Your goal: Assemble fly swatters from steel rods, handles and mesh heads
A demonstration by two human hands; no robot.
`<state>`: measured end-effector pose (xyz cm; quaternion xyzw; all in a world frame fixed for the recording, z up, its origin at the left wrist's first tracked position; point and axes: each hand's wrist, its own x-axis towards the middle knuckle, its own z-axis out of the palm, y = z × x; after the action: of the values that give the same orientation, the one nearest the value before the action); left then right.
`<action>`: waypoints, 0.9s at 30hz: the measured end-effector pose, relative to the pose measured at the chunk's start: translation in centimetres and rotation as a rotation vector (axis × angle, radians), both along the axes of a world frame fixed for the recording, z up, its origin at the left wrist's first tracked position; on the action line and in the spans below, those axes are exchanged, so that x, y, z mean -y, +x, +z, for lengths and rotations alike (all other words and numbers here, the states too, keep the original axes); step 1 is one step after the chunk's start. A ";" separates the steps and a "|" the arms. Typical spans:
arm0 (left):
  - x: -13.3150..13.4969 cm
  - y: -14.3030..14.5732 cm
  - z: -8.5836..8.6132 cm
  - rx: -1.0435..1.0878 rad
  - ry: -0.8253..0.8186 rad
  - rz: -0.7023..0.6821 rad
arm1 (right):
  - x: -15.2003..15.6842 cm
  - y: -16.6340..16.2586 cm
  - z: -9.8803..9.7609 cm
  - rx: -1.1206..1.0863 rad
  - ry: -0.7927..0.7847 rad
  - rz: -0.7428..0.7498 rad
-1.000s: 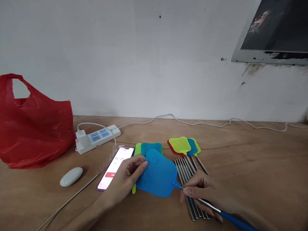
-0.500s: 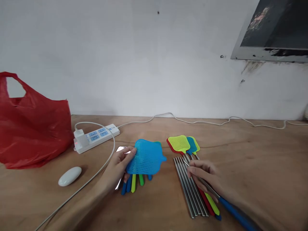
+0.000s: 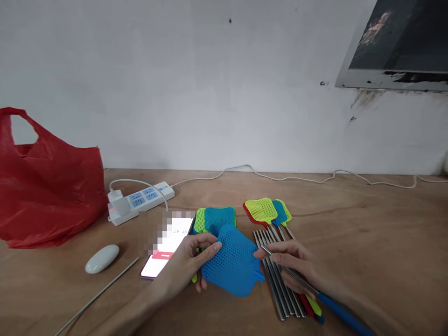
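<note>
My left hand (image 3: 191,263) pinches the edge of a blue perforated fly swatter head (image 3: 231,263), its short socket pointing right. My right hand (image 3: 297,263) grips a metal rod with a blue handle (image 3: 345,312); the rod's bare tip lies close to the blue head, apart from the socket. Beneath the right hand lies a row of several metal rods (image 3: 276,284). Behind them are assembled swatters with a yellow-green head (image 3: 261,210) and a teal head (image 3: 279,212), and a red one partly covered. A stack of loose heads, teal on top (image 3: 220,217), sits behind my left hand.
A lit phone (image 3: 175,238) lies left of the stack, partly blurred out. Further left are a white mouse-shaped object (image 3: 102,259), a power strip (image 3: 140,200) with a plug and cable, and a red plastic bag (image 3: 49,186). A white wall stands behind the table.
My left hand has moved right and toward me with the blue head, bringing it near the rod tip. The phone and loose stack are now more exposed. My right hand has barely moved.
</note>
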<state>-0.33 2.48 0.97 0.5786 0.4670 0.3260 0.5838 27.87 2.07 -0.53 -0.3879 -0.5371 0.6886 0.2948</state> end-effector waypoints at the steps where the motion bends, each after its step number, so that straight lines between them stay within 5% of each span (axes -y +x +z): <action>1: 0.0 0.0 -0.1 0.022 0.003 0.004 | -0.2 -0.1 -0.3 -0.006 0.001 -0.018; 8: -0.2 -0.1 0.0 0.181 0.151 0.042 | -0.8 -0.7 -0.4 -0.136 0.015 -0.380; 19: 0.8 -0.2 -0.7 0.191 0.114 -0.167 | -1.0 -0.7 -0.9 -0.267 -0.065 -0.354; 27: 0.4 -0.2 0.6 0.289 -0.109 -0.004 | -1.0 -0.9 -0.9 -0.261 -0.107 -0.314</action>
<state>-0.56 2.11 1.58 0.4940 0.3939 0.3791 0.6761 27.00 3.12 -1.46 -0.3894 -0.3901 0.7060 0.4447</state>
